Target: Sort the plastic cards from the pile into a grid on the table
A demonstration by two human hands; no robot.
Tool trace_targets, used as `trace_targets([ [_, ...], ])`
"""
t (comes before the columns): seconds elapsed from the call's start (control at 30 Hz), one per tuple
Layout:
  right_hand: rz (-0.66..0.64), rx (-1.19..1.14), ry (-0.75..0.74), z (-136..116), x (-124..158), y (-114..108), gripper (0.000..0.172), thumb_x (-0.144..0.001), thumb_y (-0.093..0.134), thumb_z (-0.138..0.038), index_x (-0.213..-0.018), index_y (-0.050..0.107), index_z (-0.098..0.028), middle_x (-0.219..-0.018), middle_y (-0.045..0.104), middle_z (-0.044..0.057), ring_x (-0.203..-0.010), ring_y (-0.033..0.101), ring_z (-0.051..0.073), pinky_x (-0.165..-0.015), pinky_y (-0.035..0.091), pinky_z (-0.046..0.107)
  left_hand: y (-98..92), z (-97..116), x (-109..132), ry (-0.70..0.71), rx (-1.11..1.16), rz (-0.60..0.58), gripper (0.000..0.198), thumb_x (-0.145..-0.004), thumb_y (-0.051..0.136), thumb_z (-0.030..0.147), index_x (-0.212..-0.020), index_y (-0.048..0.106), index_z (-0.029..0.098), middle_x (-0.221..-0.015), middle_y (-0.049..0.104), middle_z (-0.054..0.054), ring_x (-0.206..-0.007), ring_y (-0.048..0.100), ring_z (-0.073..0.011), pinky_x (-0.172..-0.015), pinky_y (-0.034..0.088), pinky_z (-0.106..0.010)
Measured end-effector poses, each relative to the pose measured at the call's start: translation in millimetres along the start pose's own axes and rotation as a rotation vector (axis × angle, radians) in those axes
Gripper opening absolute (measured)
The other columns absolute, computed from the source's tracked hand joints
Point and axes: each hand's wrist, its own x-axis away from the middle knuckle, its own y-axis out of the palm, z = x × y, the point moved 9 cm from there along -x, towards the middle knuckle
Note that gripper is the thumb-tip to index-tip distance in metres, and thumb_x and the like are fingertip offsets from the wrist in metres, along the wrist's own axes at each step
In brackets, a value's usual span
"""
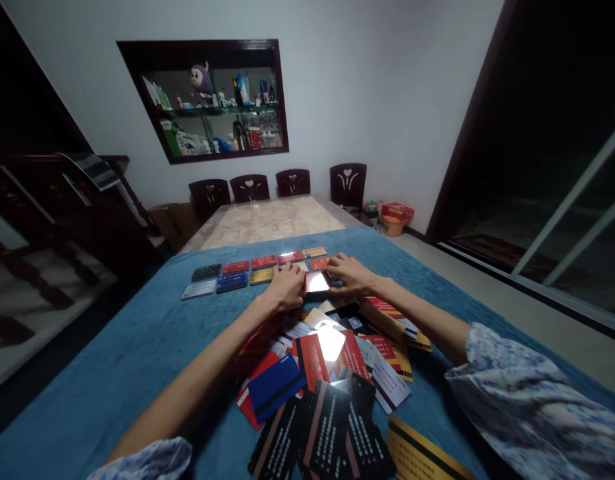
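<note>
Both my arms reach forward over a blue cloth [137, 347] on a table. My left hand [286, 288] and my right hand [348, 273] meet at a glossy red card [317, 283] lying on the cloth, fingers curled on its two ends. Beyond them two neat rows of cards [247, 270] lie side by side: red, blue, yellow, dark and pale ones. Close to me sprawls a loose pile of cards [327, 373], red, black, blue and white, some overlapping.
Past the cloth the bare marble tabletop [267, 223] runs to several dark wooden chairs [250, 188]. A wall niche with shelves [212, 100] holds bottles and a plush toy. A staircase rises at left; a sliding glass door [572, 200] stands at right.
</note>
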Motion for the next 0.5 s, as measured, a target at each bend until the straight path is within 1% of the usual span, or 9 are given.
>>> trace_targets([
  [0.1, -0.006, 0.002, -0.01, -8.4, -10.2, -2.1, 0.043, -0.084, 0.066, -0.039, -0.122, 0.064, -0.02, -0.122, 0.059, 0.015, -0.113, 0.045, 0.03, -0.081, 0.042, 0.037, 1.3, -11.9, 4.4, -0.022, -0.021, -0.014, 0.033, -0.079, 0.058, 0.022, -0.111, 0.059, 0.018, -0.126, 0.058, -0.016, -0.122, 0.046, -0.034, -0.098, 0.039, -0.053],
  [0.3, -0.02, -0.006, -0.041, -24.0, -32.5, -4.4, 0.036, -0.084, 0.067, -0.038, -0.114, 0.066, -0.019, -0.121, 0.059, 0.015, -0.116, 0.045, 0.032, -0.081, 0.042, 0.037, 4.0, -36.6, 10.6, -0.063, -0.044, -0.025, 0.034, -0.079, 0.059, 0.023, -0.113, 0.058, 0.018, -0.128, 0.057, -0.017, -0.124, 0.045, -0.0349, -0.098, 0.039, -0.054],
  [0.4, -0.014, -0.005, -0.058, -28.9, -45.9, -5.3, 0.037, -0.083, 0.069, -0.037, -0.114, 0.067, -0.019, -0.122, 0.058, 0.015, -0.118, 0.044, 0.033, -0.085, 0.041, 0.038, 4.0, -48.4, 13.2, -0.082, -0.039, -0.031, 0.034, -0.08, 0.059, 0.022, -0.113, 0.057, 0.018, -0.129, 0.057, -0.017, -0.124, 0.045, -0.0353, -0.098, 0.039, -0.055],
  [0.5, -0.012, 0.013, -0.091, -35.0, -59.0, -6.2, 0.033, -0.084, 0.069, -0.036, -0.111, 0.068, -0.018, -0.12, 0.059, 0.016, -0.114, 0.046, 0.031, -0.089, 0.039, 0.039, 2.7, -58.8, 15.0, -0.101, -0.037, -0.046, 0.032, -0.08, 0.058, 0.019, -0.111, 0.058, 0.018, -0.13, 0.056, -0.017, -0.124, 0.045, -0.0355, -0.099, 0.038, -0.057],
])
